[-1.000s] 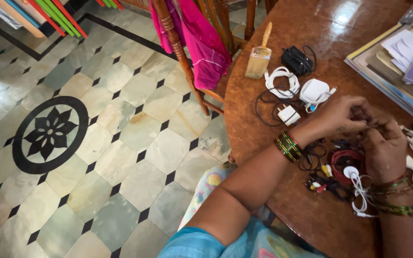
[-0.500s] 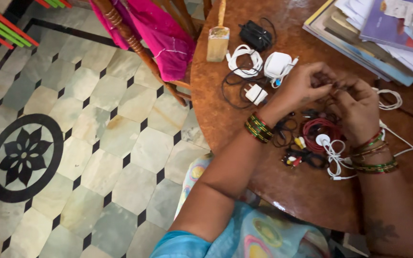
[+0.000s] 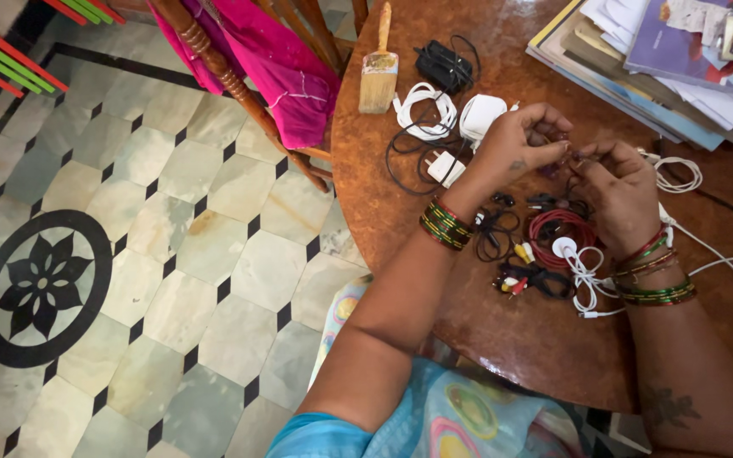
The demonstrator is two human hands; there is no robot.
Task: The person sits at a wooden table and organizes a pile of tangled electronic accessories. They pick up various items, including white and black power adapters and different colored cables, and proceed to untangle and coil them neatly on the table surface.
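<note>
Brown polished wood made the round table (image 3: pixel 485 339) under your two hands. Your left hand (image 3: pixel 515 148) and right hand (image 3: pixel 617 191) met fingertip to fingertip above the clutter, both pinched narrowly on a thin dark cable (image 3: pixel 572 159), though the bit between your fingers was too small to make out. Below them lay one red coiled cable (image 3: pixel 560 227), one white coiled cable (image 3: pixel 589 276) and a black tangle with coloured plugs (image 3: pixel 526 278). Further out you had one paintbrush (image 3: pixel 378 68), one black adapter (image 3: pixel 444 64), one small white plug (image 3: pixel 443 167) and one white charger (image 3: pixel 481 114). A stack of books and papers (image 3: pixel 638 76) was cut off by the frame's top edge. One chair draped in pink cloth (image 3: pixel 286 72) stood just beside the table.
</note>
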